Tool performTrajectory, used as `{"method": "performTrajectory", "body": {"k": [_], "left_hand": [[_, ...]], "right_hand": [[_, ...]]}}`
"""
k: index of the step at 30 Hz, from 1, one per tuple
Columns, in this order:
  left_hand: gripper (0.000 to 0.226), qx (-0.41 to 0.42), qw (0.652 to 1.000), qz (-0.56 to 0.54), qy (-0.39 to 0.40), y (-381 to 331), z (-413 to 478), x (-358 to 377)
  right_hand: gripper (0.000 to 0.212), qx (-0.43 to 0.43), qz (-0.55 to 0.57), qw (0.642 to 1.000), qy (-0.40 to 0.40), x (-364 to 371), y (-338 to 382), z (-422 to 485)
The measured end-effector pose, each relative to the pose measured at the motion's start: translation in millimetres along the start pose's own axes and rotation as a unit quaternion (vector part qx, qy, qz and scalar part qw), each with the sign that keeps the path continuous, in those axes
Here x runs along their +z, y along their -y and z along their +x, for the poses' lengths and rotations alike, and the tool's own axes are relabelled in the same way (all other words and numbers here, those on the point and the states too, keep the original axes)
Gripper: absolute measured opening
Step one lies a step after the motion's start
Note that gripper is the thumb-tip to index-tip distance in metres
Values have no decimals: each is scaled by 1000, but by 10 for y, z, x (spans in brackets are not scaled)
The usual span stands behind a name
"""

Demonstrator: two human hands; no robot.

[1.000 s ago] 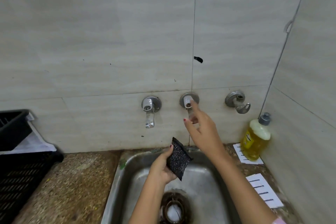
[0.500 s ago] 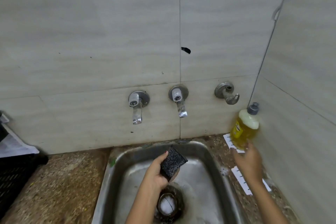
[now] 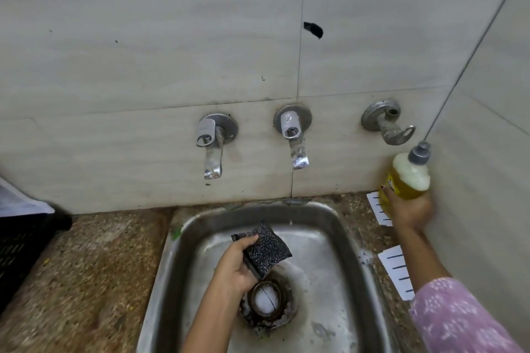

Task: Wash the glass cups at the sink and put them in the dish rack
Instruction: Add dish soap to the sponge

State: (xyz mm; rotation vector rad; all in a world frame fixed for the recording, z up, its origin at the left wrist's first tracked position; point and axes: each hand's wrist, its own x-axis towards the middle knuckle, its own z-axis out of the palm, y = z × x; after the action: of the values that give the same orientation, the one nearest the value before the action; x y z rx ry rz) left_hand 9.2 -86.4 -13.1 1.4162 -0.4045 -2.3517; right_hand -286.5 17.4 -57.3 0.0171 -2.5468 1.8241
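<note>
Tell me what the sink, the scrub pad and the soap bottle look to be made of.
Sink: most likely stainless steel, dulled; it has a grey metallic sheen with water marks and dark stains.
Scrub pad: seems to be a dark synthetic mesh with glittery flecks, probably over a soft core, as it looks slightly bent in the grip.
Soap bottle: probably clear plastic, since the yellow liquid shows through.

Kitchen washing-up corner, probably in a home.
A stainless-steel sink (image 3: 183, 226) set into a speckled stone counter (image 3: 94, 266), wall-mounted taps (image 3: 212, 149) on pale tiled walls (image 3: 143, 37), a bottle of yellow dish liquid (image 3: 407, 178) and a black slatted crate (image 3: 20, 246) at the left edge.
</note>
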Motion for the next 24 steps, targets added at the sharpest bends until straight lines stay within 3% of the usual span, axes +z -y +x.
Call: {"method": "performTrajectory", "body": {"k": [7,11,14,16,19,24], "left_hand": [[11,-6,1000,12,-7,59,-69,-116],[10,-6,1000,17,-19,129,-162,-193],[11,-10,1000,21,-17,210,-256,-217],[11,-7,999,30,-14,271,-304,-238],[21,12,999,49,0,352,-356,-279],[21,59,995,77,1,498,-477,-306]], "right_hand": [[49,-60,-18,998,14,-119,84,-45],[54,-146,-28,986,79,-488,30,-383],[55,-234,-120,952,154,-810,46,-616],[59,-320,-227,892,223,-996,101,-713],[70,-429,-358,771,307,-1203,203,-827],[52,-497,-500,600,378,-1390,473,-1143]]}}
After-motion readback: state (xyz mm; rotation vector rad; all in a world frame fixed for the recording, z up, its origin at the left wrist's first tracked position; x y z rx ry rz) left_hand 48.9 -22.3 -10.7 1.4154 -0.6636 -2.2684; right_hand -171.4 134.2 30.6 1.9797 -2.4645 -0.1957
